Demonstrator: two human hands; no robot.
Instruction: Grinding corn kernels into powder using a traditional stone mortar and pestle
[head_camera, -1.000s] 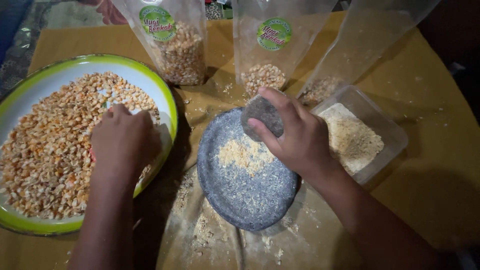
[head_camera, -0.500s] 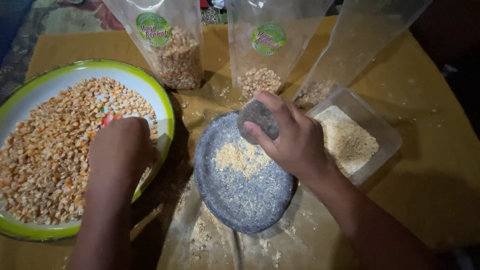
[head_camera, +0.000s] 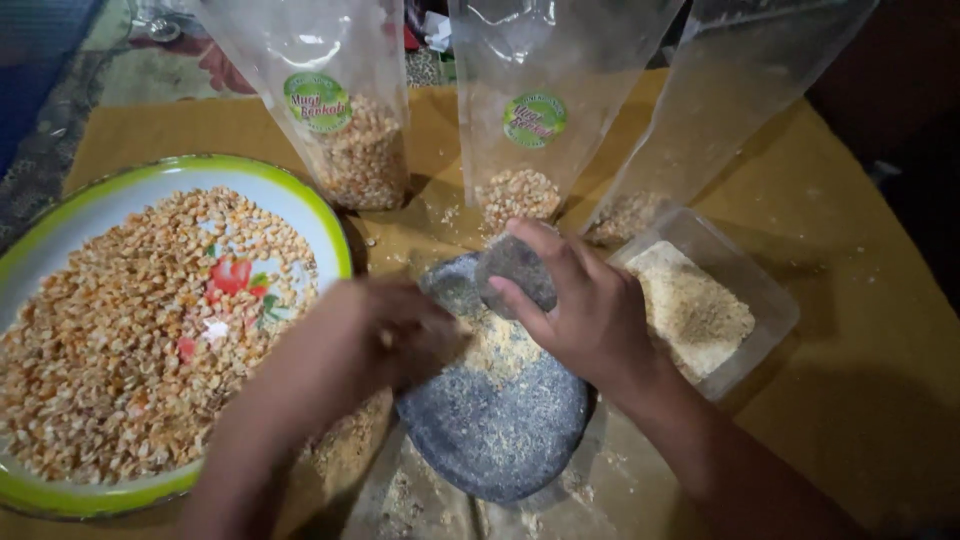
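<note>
My right hand (head_camera: 590, 310) grips a small grey hand stone (head_camera: 515, 268) and holds it at the far edge of a round dark grinding stone (head_camera: 500, 440). Pale crushed corn lies on that stone. My left hand (head_camera: 385, 340) is blurred, with curled fingers, over the stone's left edge; I cannot see whether anything is inside it. To its left a large white plate with a green rim (head_camera: 330, 225) holds a heap of dried corn kernels (head_camera: 110, 340).
Three clear stand-up bags are at the back: left (head_camera: 340, 110) and middle (head_camera: 530, 120) hold some kernels, right (head_camera: 720, 110) holds little. A clear plastic tub (head_camera: 770, 300) of ground meal sits right of the stone. Another person's hand (head_camera: 225, 70) shows at the top left.
My left hand has left the plate of kernels and swung right to the grinding stone's edge. My right hand has stayed on the hand stone.
</note>
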